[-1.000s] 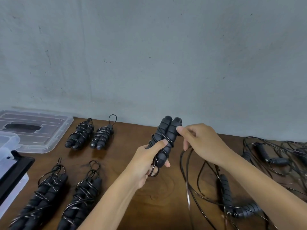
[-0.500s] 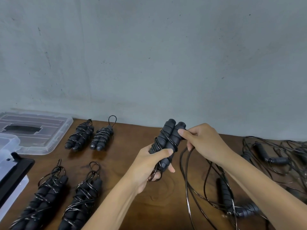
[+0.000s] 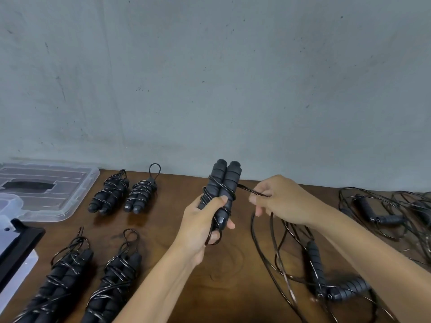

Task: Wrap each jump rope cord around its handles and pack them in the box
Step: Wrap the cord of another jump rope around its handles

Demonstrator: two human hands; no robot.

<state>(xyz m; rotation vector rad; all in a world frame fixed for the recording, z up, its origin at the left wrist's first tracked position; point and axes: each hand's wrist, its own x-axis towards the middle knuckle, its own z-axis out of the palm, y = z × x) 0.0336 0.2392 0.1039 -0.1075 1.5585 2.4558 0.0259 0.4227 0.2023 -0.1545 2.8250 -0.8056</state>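
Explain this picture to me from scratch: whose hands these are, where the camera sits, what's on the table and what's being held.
There is no machine here: a person works with bare hands, and one camera worn on the head looks forward and down at a wooden table against a grey wall.

The left hand grips a pair of black handles held side by side, with a few turns of cord round them. The right hand pinches the cord stretched from the handles; the rest hangs down in loose loops.

Four wrapped ropes lie on the left. Unwrapped, tangled ropes lie on the right. At the far left are a clear plastic lid and part of a box.
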